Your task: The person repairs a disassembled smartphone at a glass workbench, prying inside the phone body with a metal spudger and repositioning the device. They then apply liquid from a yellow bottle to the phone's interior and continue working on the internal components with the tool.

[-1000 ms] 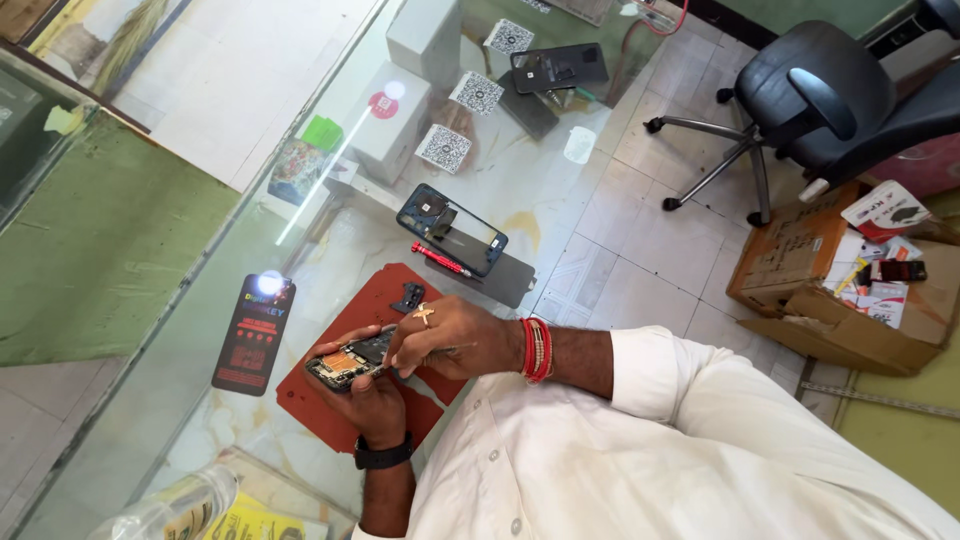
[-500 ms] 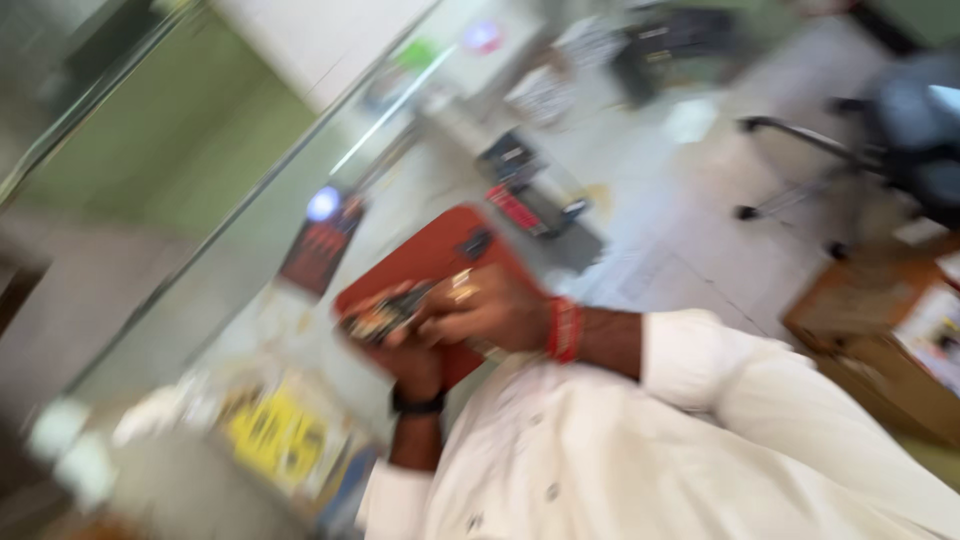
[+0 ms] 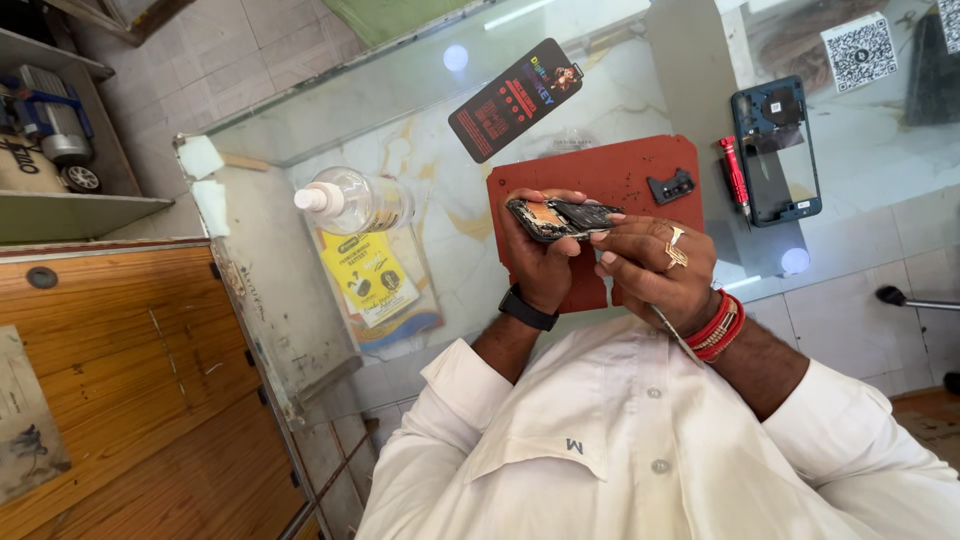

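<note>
My left hand, with a black band on the wrist, grips an opened phone whose dark inner parts show. My right hand, wearing rings and red bangles, holds the phone's right end with its fingertips on it. Both hands hover over a red work mat on the glass counter. A small black part lies on the mat just beyond my right hand.
A red screwdriver and a dark phone back frame lie right of the mat. A black flat package lies beyond it. A clear bottle lies to the left above a yellow leaflet. A wooden cabinet stands at the left.
The view has swung round and steadied after a blur. Both hands stay on the phone above the red mat.
</note>
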`<action>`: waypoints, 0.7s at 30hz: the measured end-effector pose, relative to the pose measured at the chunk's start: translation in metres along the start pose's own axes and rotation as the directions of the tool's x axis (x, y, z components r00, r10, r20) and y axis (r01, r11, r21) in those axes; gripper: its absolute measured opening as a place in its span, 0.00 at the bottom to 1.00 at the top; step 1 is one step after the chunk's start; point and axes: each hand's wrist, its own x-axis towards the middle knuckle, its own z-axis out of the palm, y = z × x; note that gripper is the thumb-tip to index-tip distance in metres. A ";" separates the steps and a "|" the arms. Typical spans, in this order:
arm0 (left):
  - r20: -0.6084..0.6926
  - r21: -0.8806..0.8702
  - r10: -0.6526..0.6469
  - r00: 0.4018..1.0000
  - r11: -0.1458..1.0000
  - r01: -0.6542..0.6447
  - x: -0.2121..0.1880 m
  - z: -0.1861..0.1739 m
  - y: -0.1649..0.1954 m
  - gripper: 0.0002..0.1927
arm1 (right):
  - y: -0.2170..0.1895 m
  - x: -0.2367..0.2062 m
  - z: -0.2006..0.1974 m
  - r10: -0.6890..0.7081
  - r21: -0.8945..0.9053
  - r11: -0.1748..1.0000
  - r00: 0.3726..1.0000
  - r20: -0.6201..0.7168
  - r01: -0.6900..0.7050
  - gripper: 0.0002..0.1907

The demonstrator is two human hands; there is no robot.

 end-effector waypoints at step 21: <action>-0.037 0.077 -0.016 0.999 0.997 0.019 -0.002 0.002 0.008 0.45 | 0.002 0.000 0.003 -0.080 -0.098 0.991 0.995 0.067 0.086 0.11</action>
